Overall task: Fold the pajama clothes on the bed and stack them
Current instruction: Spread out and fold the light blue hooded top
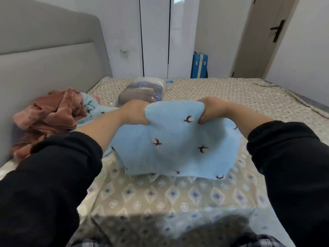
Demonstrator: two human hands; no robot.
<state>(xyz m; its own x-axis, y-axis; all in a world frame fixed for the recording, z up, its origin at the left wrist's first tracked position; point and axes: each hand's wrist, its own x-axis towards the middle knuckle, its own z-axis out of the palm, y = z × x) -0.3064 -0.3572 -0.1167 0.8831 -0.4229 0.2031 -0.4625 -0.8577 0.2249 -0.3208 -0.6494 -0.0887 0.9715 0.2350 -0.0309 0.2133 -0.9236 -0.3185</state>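
A light blue fleece pajama piece (175, 139) with small dark bird prints is partly folded on the bed in front of me. My left hand (136, 113) grips its far left corner and my right hand (211, 111) grips its far right corner, lifting that edge off the bed while the near edge lies on the sheet. To the left, a crumpled pinkish-brown fleece garment (51, 116) lies in a heap by the headboard. More light blue fabric (90, 106) lies beside the heap.
The bed sheet (160, 196) has a beige diamond pattern. A clear plastic bag of folded textiles (142, 94) sits behind my hands. A grey padded headboard (44, 59) stands left. A blue suitcase (199, 65) and a door (267, 36) are beyond the bed.
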